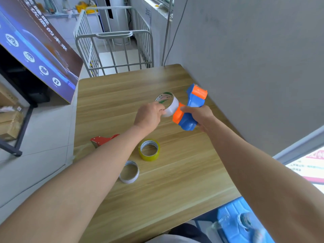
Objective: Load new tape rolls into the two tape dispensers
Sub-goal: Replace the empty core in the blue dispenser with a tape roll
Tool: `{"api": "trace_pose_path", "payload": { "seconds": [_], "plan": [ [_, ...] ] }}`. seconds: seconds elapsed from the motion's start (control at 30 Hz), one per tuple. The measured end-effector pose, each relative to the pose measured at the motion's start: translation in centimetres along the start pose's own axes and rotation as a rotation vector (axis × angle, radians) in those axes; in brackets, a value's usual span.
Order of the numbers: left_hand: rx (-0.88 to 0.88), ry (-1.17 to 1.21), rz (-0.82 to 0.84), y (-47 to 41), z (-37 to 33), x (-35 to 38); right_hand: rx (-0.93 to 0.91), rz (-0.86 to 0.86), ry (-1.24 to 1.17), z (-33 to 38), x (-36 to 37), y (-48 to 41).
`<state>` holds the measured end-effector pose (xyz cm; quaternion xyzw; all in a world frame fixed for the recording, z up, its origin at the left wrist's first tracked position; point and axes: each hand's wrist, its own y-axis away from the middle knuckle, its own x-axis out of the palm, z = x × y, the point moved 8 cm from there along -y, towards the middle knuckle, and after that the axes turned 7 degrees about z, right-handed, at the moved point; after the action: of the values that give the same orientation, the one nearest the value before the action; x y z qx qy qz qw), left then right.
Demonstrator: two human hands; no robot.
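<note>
Step in hand: a person is bringing a white tape roll (169, 104) up to a blue-and-orange dispenser (194, 101), apparently loading the first of the two
Left hand (149, 116): is pinching the roll by its near rim, fingers (160, 107) curled over the edge, holding it in the air above the worktop (175, 190)
Right hand (200, 117): is gripping the dispenser, fingers wrapped round its blue body, tilting its orange end towards the roll
Roll and dispenser: are touching or very nearly so at the orange part; the roll is not yet seated, by the look of it
Waiting on the worktop: a yellow tape roll (149, 157) is lying flat beside the left forearm, a thin white ring (128, 181), probably a spent core, is lying near it, and a red dispenser (101, 139) is showing partly from under that forearm
Next move: is likely calling for lining the roll's hole up with the orange hub and pressing it on squarely; which way the tape unwinds cannot be told
</note>
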<state>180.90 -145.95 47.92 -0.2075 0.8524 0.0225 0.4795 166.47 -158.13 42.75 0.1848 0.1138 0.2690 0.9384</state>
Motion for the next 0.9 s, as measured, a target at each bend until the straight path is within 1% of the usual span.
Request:
{"api": "trace_pose_path", "payload": {
  "seconds": [0.07, 0.1, 0.2, 0.27, 0.33, 0.43, 0.5, 0.63, 0.73, 0.77, 0.8, 0.83, 0.87, 0.9],
  "plan": [
    [-0.044, 0.071, 0.054, -0.2, 0.8, 1.3, 0.019, -0.13, 0.044, -0.8, -1.8, -0.1],
    [-0.043, 0.082, 0.097, 0.0, 1.0, 2.5, 0.015, -0.168, 0.038, -1.0, -2.5, -0.1],
    [0.008, 0.012, 0.293, 0.9, 1.0, 7.3, -0.013, -0.198, -0.004, -1.3, -3.7, -0.2],
    [0.027, -0.061, 0.459, 1.8, 1.4, 11.1, -0.026, -0.175, -0.026, -1.6, -3.9, -0.3],
    [0.021, -0.109, 0.59, 2.6, 2.0, 14.2, -0.03, -0.132, -0.04, -2.3, -3.8, -0.4],
    [0.007, -0.129, 0.7, 3.9, 2.6, 17.5, -0.024, -0.045, -0.054, -3.6, -3.5, -0.4],
    [0.004, -0.164, 0.737, 4.5, 2.9, 19.2, -0.019, 0.002, -0.059, -4.3, -3.3, -0.3],
    [-0.012, -0.264, 0.768, 5.5, 3.9, 21.8, 0.023, 0.07, -0.033, -5.7, -3.0, -0.3],
    [-0.041, -0.162, 0.758, 5.9, 3.9, 22.2, 0.027, 0.11, -0.021, -6.2, -2.8, -0.2],
    [-0.048, -0.127, 0.707, 5.8, 4.0, 21.7, 0.026, 0.124, -0.02, -6.2, -2.7, -0.1],
    [-0.064, -0.127, 0.621, 5.7, 4.1, 20.9, 0.026, 0.136, -0.016, -6.2, -2.4, -0.1],
    [-0.077, -0.164, 0.493, 5.4, 4.4, 19.8, 0.029, 0.147, -0.013, -6.1, -2.2, 0.0],
    [-0.125, -0.241, 0.392, 5.3, 4.9, 18.6, 0.033, 0.158, -0.013, -6.1, -2.0, 0.0],
    [-0.197, -0.316, 0.339, 5.3, 5.8, 17.6, 0.038, 0.168, -0.012, -6.0, -1.7, 0.0]
  ]
}}
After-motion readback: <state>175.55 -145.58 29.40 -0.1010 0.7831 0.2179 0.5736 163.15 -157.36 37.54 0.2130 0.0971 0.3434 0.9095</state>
